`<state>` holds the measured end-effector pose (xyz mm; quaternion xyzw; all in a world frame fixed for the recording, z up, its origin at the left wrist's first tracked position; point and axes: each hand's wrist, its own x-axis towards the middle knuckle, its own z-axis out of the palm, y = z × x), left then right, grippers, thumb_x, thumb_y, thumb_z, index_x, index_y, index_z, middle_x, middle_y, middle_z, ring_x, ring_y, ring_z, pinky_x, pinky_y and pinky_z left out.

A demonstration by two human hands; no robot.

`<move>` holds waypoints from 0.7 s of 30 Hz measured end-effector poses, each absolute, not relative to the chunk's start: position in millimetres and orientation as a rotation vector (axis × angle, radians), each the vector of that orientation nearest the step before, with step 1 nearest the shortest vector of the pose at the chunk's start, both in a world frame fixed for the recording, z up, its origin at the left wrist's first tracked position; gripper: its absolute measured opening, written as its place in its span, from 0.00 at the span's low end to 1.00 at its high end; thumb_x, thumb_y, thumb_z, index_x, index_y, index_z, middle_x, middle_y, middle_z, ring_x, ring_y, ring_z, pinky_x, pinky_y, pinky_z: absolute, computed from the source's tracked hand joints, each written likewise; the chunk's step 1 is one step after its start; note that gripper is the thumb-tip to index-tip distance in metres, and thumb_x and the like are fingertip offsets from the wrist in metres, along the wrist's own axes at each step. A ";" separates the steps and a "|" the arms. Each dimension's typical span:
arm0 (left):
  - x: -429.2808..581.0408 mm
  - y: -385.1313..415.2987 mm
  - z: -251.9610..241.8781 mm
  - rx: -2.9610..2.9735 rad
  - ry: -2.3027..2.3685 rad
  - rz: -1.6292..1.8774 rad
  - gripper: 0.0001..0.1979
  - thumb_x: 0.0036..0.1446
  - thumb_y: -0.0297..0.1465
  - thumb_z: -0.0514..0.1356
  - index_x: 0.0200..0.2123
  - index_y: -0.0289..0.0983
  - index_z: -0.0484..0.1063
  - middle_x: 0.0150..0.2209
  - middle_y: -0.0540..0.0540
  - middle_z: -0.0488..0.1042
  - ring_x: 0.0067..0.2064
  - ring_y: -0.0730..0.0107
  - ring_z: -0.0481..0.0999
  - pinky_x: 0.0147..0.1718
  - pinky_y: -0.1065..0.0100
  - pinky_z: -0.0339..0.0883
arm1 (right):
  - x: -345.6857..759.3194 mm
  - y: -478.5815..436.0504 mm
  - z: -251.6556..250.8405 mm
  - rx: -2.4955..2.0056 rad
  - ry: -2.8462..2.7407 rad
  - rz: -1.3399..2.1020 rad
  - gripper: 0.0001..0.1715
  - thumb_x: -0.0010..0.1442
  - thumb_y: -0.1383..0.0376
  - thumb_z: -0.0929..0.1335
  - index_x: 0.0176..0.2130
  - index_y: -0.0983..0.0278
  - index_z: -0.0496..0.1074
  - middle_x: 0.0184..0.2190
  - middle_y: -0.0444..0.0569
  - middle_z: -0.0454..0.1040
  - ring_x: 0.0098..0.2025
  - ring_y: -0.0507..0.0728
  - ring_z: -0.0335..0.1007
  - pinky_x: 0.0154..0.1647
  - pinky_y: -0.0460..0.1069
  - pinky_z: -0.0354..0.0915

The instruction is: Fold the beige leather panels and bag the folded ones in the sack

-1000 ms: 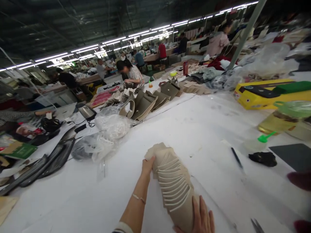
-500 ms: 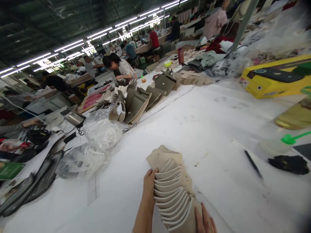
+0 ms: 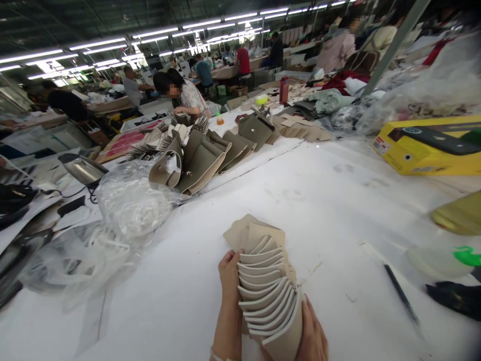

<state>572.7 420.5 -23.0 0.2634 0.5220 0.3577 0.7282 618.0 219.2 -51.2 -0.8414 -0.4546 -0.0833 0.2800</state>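
A fanned row of beige leather-like pieces (image 3: pixel 263 291) with pale edges lies on the white table, overlapping like shingles. Along its left side my left hand (image 3: pixel 230 278) is closed, thumb and fingers on the edges of the upper pieces. My right hand (image 3: pixel 312 333) grips the near right end, its fingers curled against the nearest piece; part of that hand is hidden behind the stack. Flat beige pieces (image 3: pixel 265 231) stick out at the far end of the fan.
Clear plastic bags (image 3: pixel 131 200) and folded olive leather pieces (image 3: pixel 203 163) lie to the left and ahead. On the right are a dark pen-like tool (image 3: pixel 401 293), a green-capped bottle (image 3: pixel 436 260) and a yellow box (image 3: pixel 428 145). A co-worker (image 3: pixel 184 98) sits across the table.
The camera view has tilted and shifted, so surroundings sit differently in frame. My right hand has moved slightly up along the near end of the stack; my left hand keeps its hold.
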 end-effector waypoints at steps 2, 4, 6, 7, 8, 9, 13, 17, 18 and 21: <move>594.5 430.5 -19.9 0.576 1.146 0.808 0.17 0.35 0.39 0.67 0.22 0.34 0.65 0.17 0.55 0.66 0.21 0.77 0.63 0.22 0.72 0.56 | 644.6 232.1 -48.6 -2.177 -1.291 -0.315 0.67 0.46 0.47 0.71 0.68 0.77 0.39 0.60 0.71 0.56 0.58 0.75 0.58 0.50 0.67 0.65; 618.8 441.1 -17.8 0.579 1.141 0.833 0.15 0.36 0.38 0.66 0.22 0.34 0.66 0.17 0.55 0.67 0.21 0.76 0.64 0.22 0.71 0.57 | 671.6 246.6 -44.0 -2.171 -1.305 -0.340 0.66 0.47 0.47 0.71 0.68 0.77 0.39 0.60 0.70 0.57 0.58 0.73 0.58 0.51 0.67 0.64; 644.3 452.5 -17.3 0.590 1.143 0.860 0.12 0.37 0.36 0.64 0.23 0.34 0.68 0.17 0.54 0.67 0.20 0.75 0.65 0.22 0.71 0.57 | 698.8 261.4 -38.5 -2.182 -1.312 -0.311 0.65 0.48 0.48 0.71 0.68 0.75 0.38 0.60 0.68 0.57 0.59 0.72 0.58 0.52 0.67 0.64; 657.0 458.6 -18.0 0.599 1.147 0.871 0.10 0.38 0.34 0.63 0.23 0.34 0.68 0.17 0.54 0.68 0.20 0.75 0.65 0.22 0.70 0.57 | 712.5 268.7 -35.7 -2.177 -1.322 -0.304 0.64 0.48 0.49 0.70 0.68 0.74 0.38 0.61 0.67 0.57 0.59 0.71 0.58 0.53 0.67 0.63; 669.4 465.0 -19.3 0.611 1.155 0.877 0.09 0.39 0.33 0.62 0.24 0.33 0.69 0.17 0.54 0.69 0.20 0.75 0.65 0.22 0.70 0.58 | 726.2 275.9 -32.8 -2.171 -1.334 -0.294 0.64 0.48 0.50 0.70 0.68 0.72 0.37 0.61 0.65 0.57 0.60 0.70 0.57 0.55 0.67 0.61; 681.2 471.7 -21.2 0.627 1.166 0.879 0.07 0.41 0.31 0.61 0.24 0.33 0.69 0.18 0.54 0.69 0.21 0.75 0.66 0.23 0.70 0.59 | 739.8 282.9 -30.0 -2.172 -1.341 -0.269 0.63 0.48 0.51 0.70 0.68 0.70 0.37 0.61 0.64 0.56 0.60 0.70 0.57 0.56 0.68 0.59; 720.3 500.9 -31.1 0.737 1.223 0.864 0.06 0.50 0.29 0.61 0.25 0.33 0.68 0.21 0.53 0.69 0.24 0.75 0.68 0.26 0.70 0.64 | 793.3 311.5 -19.6 -2.240 -1.306 0.001 0.64 0.47 0.52 0.71 0.68 0.59 0.32 0.64 0.55 0.53 0.63 0.67 0.53 0.63 0.70 0.47; 745.7 531.9 -35.0 0.865 1.353 0.805 0.12 0.56 0.37 0.60 0.27 0.33 0.68 0.26 0.52 0.70 0.29 0.74 0.70 0.31 0.67 0.67 | 837.9 340.4 -14.3 -2.261 -1.313 0.195 0.69 0.44 0.51 0.73 0.68 0.53 0.28 0.66 0.50 0.50 0.65 0.65 0.50 0.65 0.70 0.43; 750.1 539.4 -34.5 0.897 1.384 0.784 0.13 0.57 0.37 0.60 0.27 0.34 0.68 0.27 0.51 0.71 0.30 0.73 0.70 0.33 0.67 0.68 | 846.1 347.0 -13.8 -2.263 -1.314 0.214 0.70 0.43 0.51 0.73 0.68 0.53 0.27 0.65 0.49 0.50 0.65 0.65 0.50 0.65 0.70 0.42; 759.2 559.3 -32.3 0.990 1.437 0.712 0.13 0.57 0.38 0.61 0.27 0.34 0.69 0.27 0.51 0.71 0.31 0.72 0.71 0.35 0.65 0.68 | 862.1 362.3 -13.4 -2.274 -1.289 0.236 0.71 0.43 0.49 0.73 0.68 0.51 0.26 0.65 0.49 0.51 0.64 0.65 0.50 0.64 0.71 0.42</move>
